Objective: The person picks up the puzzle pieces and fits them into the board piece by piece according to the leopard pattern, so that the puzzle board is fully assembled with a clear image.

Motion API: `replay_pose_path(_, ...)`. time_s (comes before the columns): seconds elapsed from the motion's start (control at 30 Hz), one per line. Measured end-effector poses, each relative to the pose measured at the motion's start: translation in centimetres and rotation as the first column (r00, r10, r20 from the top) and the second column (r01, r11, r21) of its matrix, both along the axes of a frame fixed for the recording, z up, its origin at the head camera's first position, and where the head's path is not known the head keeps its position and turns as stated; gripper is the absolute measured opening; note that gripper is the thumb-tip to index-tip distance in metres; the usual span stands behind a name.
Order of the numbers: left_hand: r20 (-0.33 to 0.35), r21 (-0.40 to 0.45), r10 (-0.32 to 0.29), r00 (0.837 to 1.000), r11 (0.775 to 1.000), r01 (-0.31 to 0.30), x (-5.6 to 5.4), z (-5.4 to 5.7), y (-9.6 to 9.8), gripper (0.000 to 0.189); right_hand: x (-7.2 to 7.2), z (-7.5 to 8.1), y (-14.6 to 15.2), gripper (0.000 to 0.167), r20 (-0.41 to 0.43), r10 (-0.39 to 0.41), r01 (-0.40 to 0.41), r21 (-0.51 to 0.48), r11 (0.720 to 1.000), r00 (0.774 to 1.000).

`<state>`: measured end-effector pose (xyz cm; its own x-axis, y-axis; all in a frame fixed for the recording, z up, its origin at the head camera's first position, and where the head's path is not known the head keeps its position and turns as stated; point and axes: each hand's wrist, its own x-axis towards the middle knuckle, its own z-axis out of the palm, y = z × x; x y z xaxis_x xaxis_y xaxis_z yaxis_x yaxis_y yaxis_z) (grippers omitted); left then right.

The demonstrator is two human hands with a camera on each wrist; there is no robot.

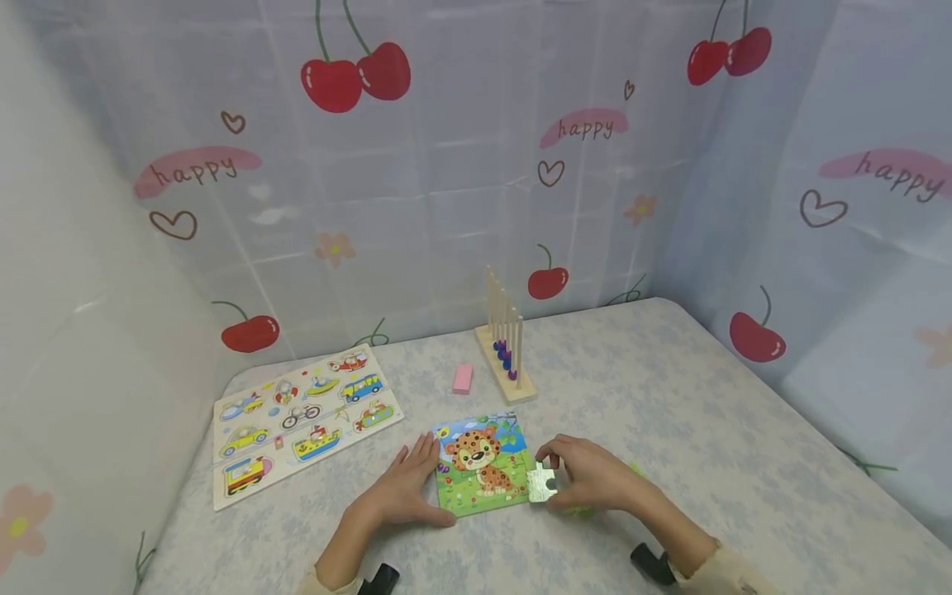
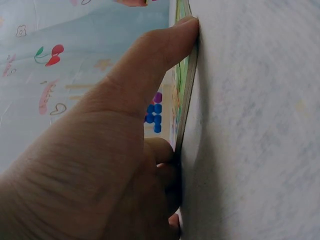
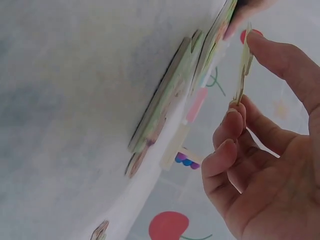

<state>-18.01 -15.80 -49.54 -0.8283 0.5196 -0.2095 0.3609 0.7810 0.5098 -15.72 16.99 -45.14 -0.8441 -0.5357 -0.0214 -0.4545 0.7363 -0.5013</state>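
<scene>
Cherry-print curtain (image 1: 461, 198) behind; right hand (image 1: 593, 476) pinches puzzle piece (image 1: 539, 486); left hand (image 1: 400, 491), spread, touches leopard puzzle (image 1: 487, 471).

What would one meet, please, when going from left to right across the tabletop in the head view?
Vehicle puzzle board → left hand → leopard puzzle → loose puzzle piece → right hand.

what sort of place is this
Probably a small play corner, perhaps screened off indoors: cherry-print sheeting hangs around a table bearing a colourful vehicle board and a cartoon animal puzzle. Whether it's a home or elsewhere, I can't tell.
</scene>
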Motion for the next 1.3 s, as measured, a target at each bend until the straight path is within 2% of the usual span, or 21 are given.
replay_pose_path(0.17,0.011,-0.001,0.003,1.000,1.000,-0.003,0.0,-0.2,-0.1,0.125,-0.2,-0.1,-0.8,0.051,-0.063,0.015,-0.011,0.060,0.998,0.998)
replay_pose_path(0.47,-0.007,0.000,-0.010,1.000,1.000,0.010,0.0,0.0,-0.1,0.125,-0.6,0.1,-2.5,0.053,-0.117,0.037,-0.025,0.102,0.994,0.992)
replay_pose_path(0.83,-0.010,0.010,-0.012,1.000,1.000,0.012,0.1,-0.1,-0.2,0.124,-1.6,-0.2,-6.0,0.048,-0.084,0.101,-0.094,0.086,0.992,0.991)
replay_pose_path(1.07,-0.018,0.002,-0.010,1.000,1.000,0.010,0.0,0.0,-0.3,0.123,-2.0,0.1,-8.1,0.047,-0.080,0.121,-0.112,0.113,0.987,0.989)
replay_pose_path(1.3,0.006,0.010,-0.009,1.000,1.000,0.009,0.0,0.1,-0.2,0.123,-2.4,-0.2,-9.2,0.048,-0.074,0.155,-0.144,0.134,0.980,0.985)
